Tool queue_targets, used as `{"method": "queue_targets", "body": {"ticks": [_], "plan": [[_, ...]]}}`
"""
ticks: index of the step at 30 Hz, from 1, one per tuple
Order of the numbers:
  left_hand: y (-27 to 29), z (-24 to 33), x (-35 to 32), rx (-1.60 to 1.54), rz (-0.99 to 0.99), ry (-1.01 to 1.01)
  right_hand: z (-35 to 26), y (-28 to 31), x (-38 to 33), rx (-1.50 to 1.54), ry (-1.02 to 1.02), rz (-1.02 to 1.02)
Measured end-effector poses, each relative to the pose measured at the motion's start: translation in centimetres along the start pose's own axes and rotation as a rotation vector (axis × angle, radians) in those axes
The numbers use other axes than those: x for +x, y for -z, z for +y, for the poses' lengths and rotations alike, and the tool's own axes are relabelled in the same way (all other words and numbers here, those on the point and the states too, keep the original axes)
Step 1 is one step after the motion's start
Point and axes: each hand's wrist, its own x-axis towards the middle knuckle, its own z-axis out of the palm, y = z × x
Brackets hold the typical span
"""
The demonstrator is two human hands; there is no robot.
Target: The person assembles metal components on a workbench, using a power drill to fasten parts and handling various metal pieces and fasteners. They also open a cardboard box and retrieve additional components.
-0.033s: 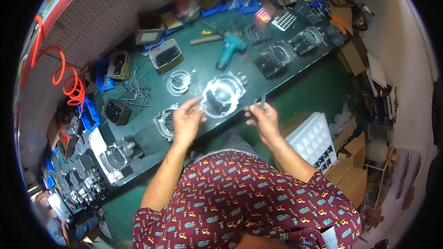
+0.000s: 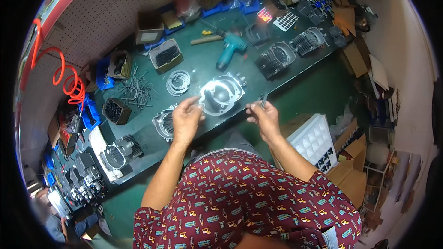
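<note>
A shiny metal engine cylinder point(image 2: 222, 93) lies on the green bench with a thin pale gasket on its top face. My left hand point(image 2: 186, 119) is at its left side, thumb and fingers pinching the gasket's edge. My right hand point(image 2: 263, 119) hovers just right of the cylinder, closed around a small dark rod-like part point(image 2: 263, 100) that sticks up from my fingers. A finned cylinder point(image 2: 162, 123) lies right beside my left hand.
A teal power drill point(image 2: 230, 48), a stack of gaskets point(image 2: 177, 82), boxes of small dark parts point(image 2: 166, 55), loose long studs point(image 2: 136, 87) and more finned cylinders point(image 2: 281, 56) lie on the bench. A white compartment tray point(image 2: 316, 138) is on my right, and another person point(image 2: 50, 223) at lower left.
</note>
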Motion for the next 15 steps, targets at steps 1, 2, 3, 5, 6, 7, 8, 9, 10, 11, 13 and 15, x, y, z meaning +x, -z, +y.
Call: {"method": "queue_targets", "body": {"ticks": [1,2,3,5,6,7,8,9,10,11,13,15], "plan": [[-0.9,-0.4,0.8,0.04,0.042,-0.017,-0.4,0.9,1.5,-0.005,-0.003,0.027],[-1.2,-0.9,1.5,0.1,0.042,-0.042,-0.6,1.3,3.0,-0.066,-0.032,0.016],[-1.6,-1.5,2.1,0.125,0.049,-0.04,-0.3,1.9,4.6,-0.087,-0.044,-0.011],[-2.6,-2.9,3.3,0.317,0.098,-0.161,-0.2,2.5,6.8,-0.066,-0.097,-0.077],[-2.9,-3.1,3.7,0.376,0.11,-0.161,-0.2,2.7,7.5,-0.063,-0.113,-0.115],[-3.2,-3.3,4.0,0.436,0.122,-0.16,-0.2,2.6,8.1,-0.059,-0.13,-0.153],[-3.8,-3.4,4.1,0.489,0.135,-0.159,-0.2,2.7,9.0,-0.079,-0.185,-0.184],[-4.1,-3.5,4.2,0.503,0.135,-0.117,-0.1,2.7,9.4,-0.075,-0.186,-0.215],[-4.5,-3.6,4.1,0.518,0.135,-0.121,0.1,2.8,9.6,-0.068,-0.208,-0.228],[-5.0,-3.3,4.2,0.53,0.136,-0.13,-0.1,2.8,9.9,-0.061,-0.226,-0.241],[-5.8,-2.8,3.9,0.594,0.142,-0.109,0.5,3.0,10.3,-0.038,-0.236,-0.269],[-6.3,-2.7,3.8,0.637,0.148,-0.115,0.6,3.3,10.6,-0.026,-0.248,-0.284]]}}
